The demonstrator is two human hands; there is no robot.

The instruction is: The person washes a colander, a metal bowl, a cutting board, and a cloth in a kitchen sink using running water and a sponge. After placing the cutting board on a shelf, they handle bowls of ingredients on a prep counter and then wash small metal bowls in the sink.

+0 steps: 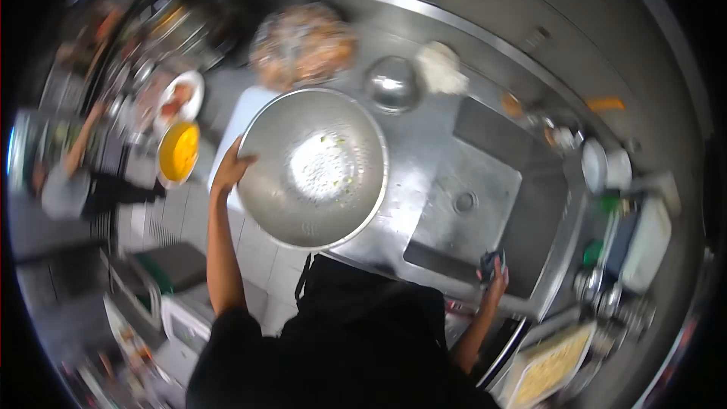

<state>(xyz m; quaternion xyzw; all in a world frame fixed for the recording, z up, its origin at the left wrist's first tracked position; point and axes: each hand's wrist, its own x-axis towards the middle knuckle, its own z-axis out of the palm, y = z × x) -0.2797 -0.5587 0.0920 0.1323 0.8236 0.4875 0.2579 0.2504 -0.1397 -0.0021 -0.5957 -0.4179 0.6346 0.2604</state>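
My left hand (pixel 233 167) has its fingers clasping the rim of the large metal bowl (pixel 312 220), which sits partly over the pale board (pixel 219 176) on the steel table (pixel 394 216); small green bits cling inside. My right hand (pixel 496 280) has its fingers closed around a dark object (pixel 491 260), too blurred to identify, over the near edge of the sink (pixel 466 238).

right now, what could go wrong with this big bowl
The left hand alone grips the big metal bowl at one side of its rim, so it could tip or slip. The green bits inside might then spill onto the counter or floor. The right hand, over by the sink with a small dark item, might be slow to help.
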